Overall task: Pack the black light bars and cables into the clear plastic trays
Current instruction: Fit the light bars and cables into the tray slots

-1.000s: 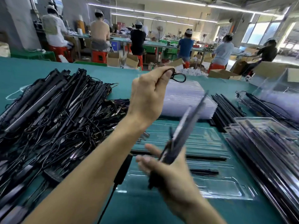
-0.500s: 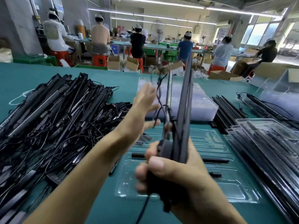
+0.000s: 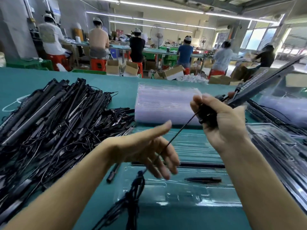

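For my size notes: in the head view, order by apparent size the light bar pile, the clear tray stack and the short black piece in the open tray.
1. light bar pile
2. clear tray stack
3. short black piece
No pair looks alike.

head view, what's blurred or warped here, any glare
Head view: motion blur smears the left hand and the light bar gripped by the right hand; head view: wide-angle distortion tilts the ceiling lights and stretches the packed trays at the right edge; head view: windows blown out, soft sheen on the clear tray stack.
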